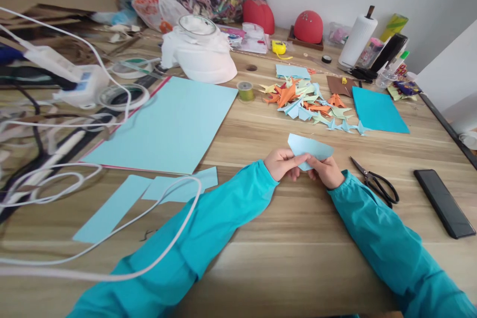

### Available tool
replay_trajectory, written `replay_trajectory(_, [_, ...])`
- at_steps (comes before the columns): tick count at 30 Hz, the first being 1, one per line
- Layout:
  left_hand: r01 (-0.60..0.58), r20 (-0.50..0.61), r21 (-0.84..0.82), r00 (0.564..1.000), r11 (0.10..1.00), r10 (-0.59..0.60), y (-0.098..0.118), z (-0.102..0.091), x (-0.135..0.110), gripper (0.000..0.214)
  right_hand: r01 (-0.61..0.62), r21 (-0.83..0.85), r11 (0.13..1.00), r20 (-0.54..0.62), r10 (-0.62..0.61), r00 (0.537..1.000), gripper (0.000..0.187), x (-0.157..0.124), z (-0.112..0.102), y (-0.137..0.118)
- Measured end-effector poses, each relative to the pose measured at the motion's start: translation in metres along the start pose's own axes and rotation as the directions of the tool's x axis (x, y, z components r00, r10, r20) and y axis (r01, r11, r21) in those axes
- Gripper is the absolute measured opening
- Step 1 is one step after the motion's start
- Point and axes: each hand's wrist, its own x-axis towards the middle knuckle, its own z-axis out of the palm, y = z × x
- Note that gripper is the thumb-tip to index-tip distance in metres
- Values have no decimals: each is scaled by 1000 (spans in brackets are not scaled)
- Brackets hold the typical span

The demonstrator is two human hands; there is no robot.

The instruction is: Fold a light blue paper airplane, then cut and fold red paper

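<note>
Between my two hands is a small piece of light blue paper (310,146), folded, with a slanted outline. My left hand (282,163) pinches its lower left part, thumb on top. My right hand (326,171) grips the lower right part, its thumb meeting the left thumb near the middle. The fingers under the paper are partly hidden. Just beyond lies a pile of folded paper cranes (298,99) in orange, pale green and light blue. Black-handled scissors (376,181) rest on the table right of my right hand.
Large light blue sheets (167,124) and cut paper strips (114,208) lie left. A white cable (186,218) loops over my left sleeve. A phone (443,202) lies right, a teal paper stack (378,109) behind. A thread spool (245,91) and white cap (201,54) stand farther back.
</note>
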Motion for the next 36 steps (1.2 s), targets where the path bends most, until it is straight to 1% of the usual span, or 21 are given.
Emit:
replay_trajectory(2, [7,-4,-20,1000,1000,-7,1,-1,0,46,-4,36,999,0,4,1000,49,0,0,2])
replay_trajectory(3, [6,-19,-25,1000,1000,-6,1,-1,0,46,13,36,999,18,-14,1000,48,0,1,2])
replay_trajectory(6, [-5,-75,-7,997,1000,5,-1,0,1,44,106,-31,994,96,-103,990,39,0,2,2])
replay_trajectory(8, [-21,-110,22,994,1000,24,-4,1,3,43,141,-72,987,119,-132,984,34,0,2,1])
replay_trajectory(12, [-63,-187,34,980,997,68,-6,0,5,41,116,-73,991,129,-106,986,33,0,3,-1])
replay_trajectory(14, [-66,-207,29,976,997,71,-6,-1,6,42,100,-80,992,117,-91,989,34,0,3,-1])
replay_trajectory(20, [-64,-173,21,983,998,67,-4,-2,5,42,139,-173,975,58,-130,990,32,-1,5,1])
replay_trajectory(22, [-102,-195,0,976,995,100,-4,-2,5,43,152,-200,968,13,-152,988,32,-1,4,3])
replay_trajectory(23, [-133,-214,-19,969,991,125,-5,-2,6,41,165,-241,956,-23,-176,984,32,-2,4,4])
replay_trajectory(25, [-200,-251,-64,951,978,179,-5,-3,6,36,207,-398,894,-104,-268,958,31,-2,4,6])
replay_trajectory(27, [-245,-277,-91,937,965,212,-5,-3,7,34,252,-577,777,-148,-403,903,30,-3,4,8])
replay_trajectory(29, [-264,-291,-99,930,960,225,-6,-3,7,32,291,-691,662,-124,-506,854,29,-4,4,8])
replay_trajectory(30, [-266,-299,-101,927,959,226,-6,-4,7,30,305,-720,624,-103,-531,841,29,-4,5,8])
replay_trajectory(32, [-265,-312,-105,924,959,221,-5,-4,7,27,312,-747,587,-80,-545,834,30,-5,5,8])
replay_trajectory(36, [-255,-328,-138,924,957,199,-4,-3,6,23,308,-758,576,-84,-553,829,26,-7,5,9])
